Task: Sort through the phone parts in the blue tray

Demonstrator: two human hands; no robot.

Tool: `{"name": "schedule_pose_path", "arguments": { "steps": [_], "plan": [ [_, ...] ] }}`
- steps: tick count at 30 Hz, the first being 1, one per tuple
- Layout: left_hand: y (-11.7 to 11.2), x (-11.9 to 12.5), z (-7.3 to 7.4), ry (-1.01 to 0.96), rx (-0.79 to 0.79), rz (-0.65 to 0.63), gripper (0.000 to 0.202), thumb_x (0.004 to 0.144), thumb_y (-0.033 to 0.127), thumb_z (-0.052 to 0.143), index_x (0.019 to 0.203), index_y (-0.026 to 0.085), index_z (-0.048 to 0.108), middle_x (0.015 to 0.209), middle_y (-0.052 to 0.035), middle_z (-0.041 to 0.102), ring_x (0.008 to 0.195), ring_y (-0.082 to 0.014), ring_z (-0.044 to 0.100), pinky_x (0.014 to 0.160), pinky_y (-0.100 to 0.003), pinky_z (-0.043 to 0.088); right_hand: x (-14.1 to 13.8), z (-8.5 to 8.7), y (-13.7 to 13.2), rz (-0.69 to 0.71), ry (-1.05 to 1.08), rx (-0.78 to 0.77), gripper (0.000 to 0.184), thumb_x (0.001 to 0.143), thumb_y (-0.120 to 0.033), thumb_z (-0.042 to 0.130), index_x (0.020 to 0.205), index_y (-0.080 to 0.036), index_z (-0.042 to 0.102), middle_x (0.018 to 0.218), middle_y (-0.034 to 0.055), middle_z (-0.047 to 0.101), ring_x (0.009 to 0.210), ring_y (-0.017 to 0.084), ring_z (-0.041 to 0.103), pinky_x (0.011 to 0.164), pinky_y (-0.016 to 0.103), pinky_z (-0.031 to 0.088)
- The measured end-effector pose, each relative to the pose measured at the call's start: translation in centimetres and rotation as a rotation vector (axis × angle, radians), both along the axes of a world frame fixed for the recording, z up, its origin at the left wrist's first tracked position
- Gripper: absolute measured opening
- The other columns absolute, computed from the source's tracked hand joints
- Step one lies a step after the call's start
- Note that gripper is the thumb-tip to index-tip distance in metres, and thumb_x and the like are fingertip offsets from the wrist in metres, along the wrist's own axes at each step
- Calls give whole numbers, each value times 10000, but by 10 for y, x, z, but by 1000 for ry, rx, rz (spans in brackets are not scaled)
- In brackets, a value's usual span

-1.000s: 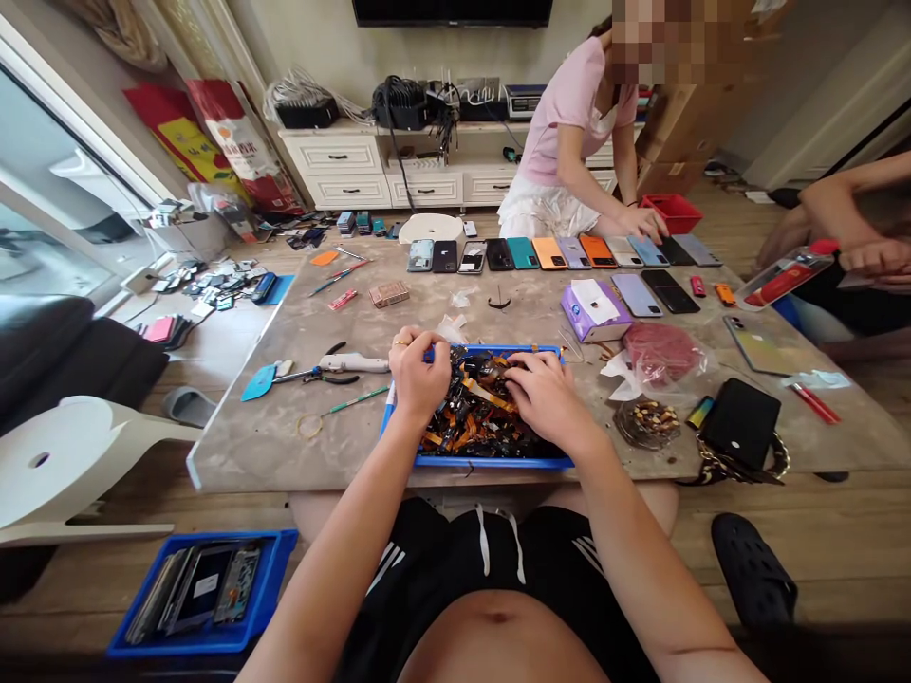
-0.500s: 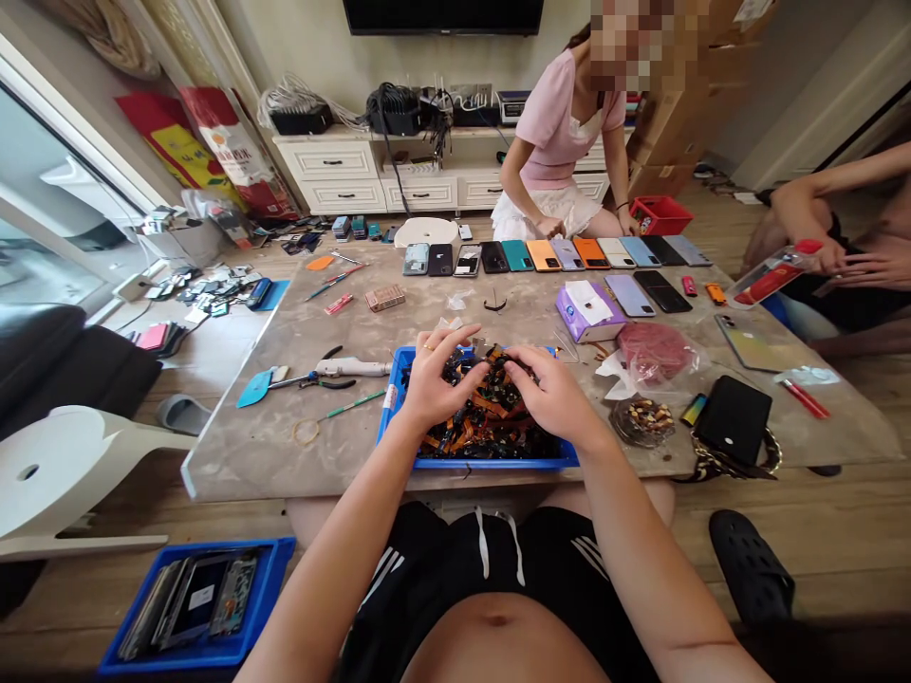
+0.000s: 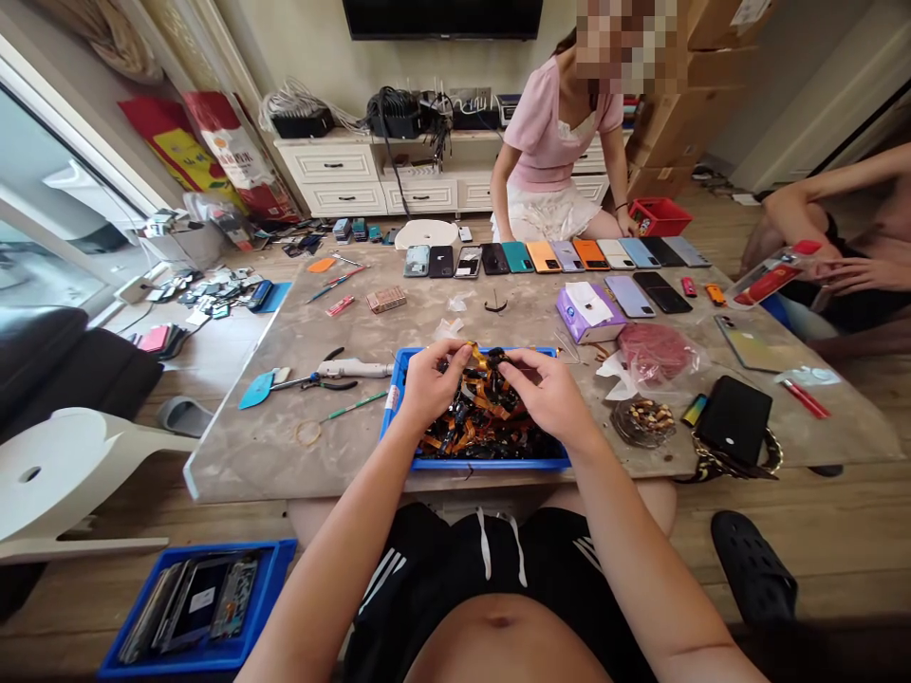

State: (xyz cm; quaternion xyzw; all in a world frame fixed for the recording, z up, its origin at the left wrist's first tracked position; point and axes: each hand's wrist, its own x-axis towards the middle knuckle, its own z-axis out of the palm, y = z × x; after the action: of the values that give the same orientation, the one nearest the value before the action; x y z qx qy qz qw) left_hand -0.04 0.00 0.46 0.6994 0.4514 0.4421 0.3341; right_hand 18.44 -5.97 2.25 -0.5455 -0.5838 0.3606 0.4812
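A blue tray (image 3: pixel 491 465) full of tangled orange and black flex cables (image 3: pixel 498 417) stands on the table in front of me. Over its far side, both hands hold a flex cable (image 3: pixel 480 358) with a gold end and a dark end. My left hand (image 3: pixel 433 381) pinches the gold end between thumb and fingers. At the dark end, my right hand (image 3: pixel 547 387) is closed, thumb against index finger. Its other fingers are curled and partly hidden. Left of the tray lie pliers (image 3: pixel 331 370) and a white pen-shaped tool (image 3: pixel 356 367).
A row of phones (image 3: pixel 541 256) lines the table's far edge, where a person in pink (image 3: pixel 548 142) sits. A purple tissue box (image 3: pixel 589 311), a bag of red material (image 3: pixel 656 353) and a black pouch (image 3: pixel 734 417) lie to the right. Another person (image 3: pixel 826 228) sits at far right.
My left hand's fingers have closed from a spread pose onto the cable's gold end. The cable now shows between both hands. Across the table, the person in pink has shifted an arm and leaned left.
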Motion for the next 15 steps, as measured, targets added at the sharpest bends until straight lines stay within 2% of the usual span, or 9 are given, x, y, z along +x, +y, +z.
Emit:
{"name": "schedule_pose_path", "arguments": {
  "steps": [3, 5, 8, 12, 15],
  "plan": [
    [2, 0, -3, -20, -4, 11, 329, 930, 514, 570, 929, 236, 745, 862, -39, 787, 784, -191, 673, 741, -335, 543, 3, 1, 0, -27, 153, -110, 328, 889, -514, 653, 920, -209, 769, 878, 36, 785, 837, 221, 697, 778, 346, 547],
    [2, 1, -3, -5, 10, 19, 322, 929, 506, 574, 939, 236, 750, 867, -39, 791, 777, -188, 673, 744, -337, 541, 4, 2, 0, -23, 238, -162, 355, 855, -546, 683, 891, -204, 771, 854, 37, 782, 840, 223, 699, 787, 347, 547],
    [1, 2, -1, 16, 40, 48, 292, 932, 459, 578, 983, 234, 757, 900, -44, 801, 786, -181, 679, 770, -336, 537, 6, 2, 2, -44, 319, -182, 366, 822, -547, 711, 922, -202, 784, 928, 55, 805, 908, 238, 720, 854, 369, 555],
    [2, 1, -1, -1, 50, 101, 291, 930, 442, 579, 1009, 225, 756, 913, -51, 796, 763, -173, 654, 770, -336, 531, 10, 4, 3, -119, 261, -104, 327, 852, -484, 671, 967, -205, 795, 1039, 60, 818, 1019, 250, 717, 982, 403, 529],
    [3, 1, -2, -11, 39, 132, 309, 928, 457, 575, 1011, 218, 752, 887, -53, 787, 734, -169, 637, 730, -328, 520, 16, 4, 4, -157, 126, -55, 327, 896, -447, 617, 1026, -202, 790, 1148, 78, 799, 1092, 261, 701, 1011, 429, 520]
  ]
}}
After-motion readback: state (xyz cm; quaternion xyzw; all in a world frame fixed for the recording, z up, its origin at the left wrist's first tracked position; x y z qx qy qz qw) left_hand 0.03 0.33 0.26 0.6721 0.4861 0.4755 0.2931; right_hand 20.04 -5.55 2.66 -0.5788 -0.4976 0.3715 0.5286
